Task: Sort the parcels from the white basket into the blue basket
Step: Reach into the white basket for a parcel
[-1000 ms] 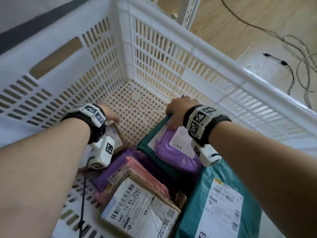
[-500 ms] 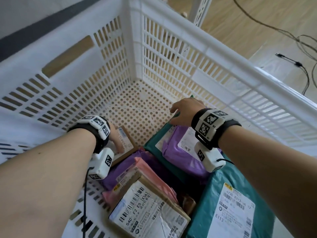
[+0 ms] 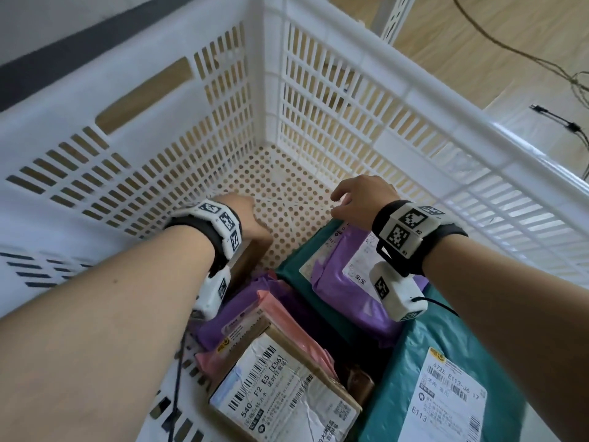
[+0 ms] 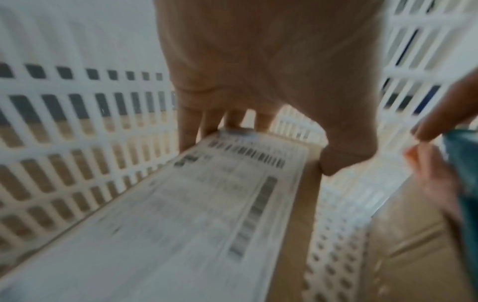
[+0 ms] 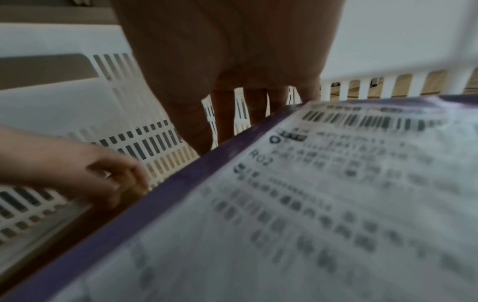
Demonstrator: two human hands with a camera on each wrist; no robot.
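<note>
Parcels fill the white basket (image 3: 318,100) — wrist views alone show both hands gripping: left (image 4: 258,81) a brown box (image 4: 308,194), right (image 5: 232,61) a purple-topped stack (image 5: 181,183).

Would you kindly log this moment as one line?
left hand: grips brown box | right hand: grips teal parcel edge | white basket: parcels inside

free: far corner floor (image 3: 287,199) (perforated) | blocked: near side, apparently stacked parcels (image 3: 347,291)

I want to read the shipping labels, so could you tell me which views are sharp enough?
Head view: sharp, the cardboard box label reads clearly. Left wrist view: motion-blurred, small box label illegible. Right wrist view: blurred, purple parcel label mostly smeared.
</note>
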